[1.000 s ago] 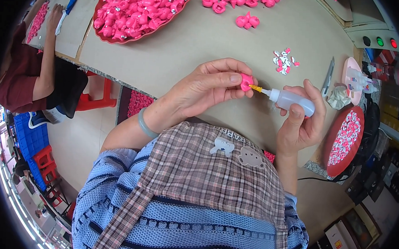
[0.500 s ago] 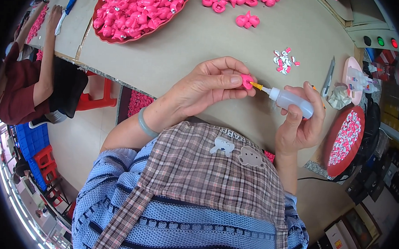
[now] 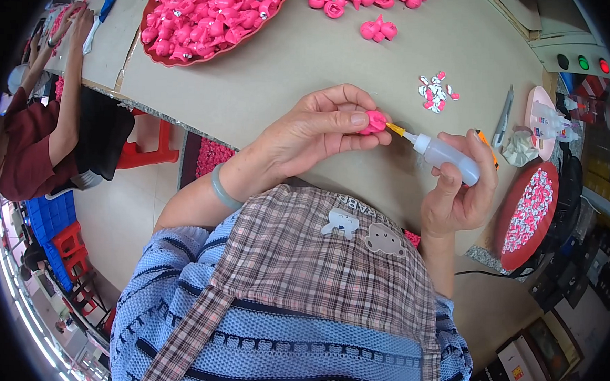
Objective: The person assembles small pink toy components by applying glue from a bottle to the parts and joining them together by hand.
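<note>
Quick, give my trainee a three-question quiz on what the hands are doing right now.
1. True or false: the left hand pinches a small pink piece.
2. What does the right hand hold?
3. The bottle's yellow tip points at: A) the pink piece, B) the red tray, C) the knife.

Key:
1. True.
2. A small squeeze bottle.
3. A.

pink piece (image 3: 375,122), yellow-tipped clear bottle (image 3: 447,156), red tray (image 3: 162,53), beige plaid apron (image 3: 315,260), blue knit top (image 3: 269,354)
</note>
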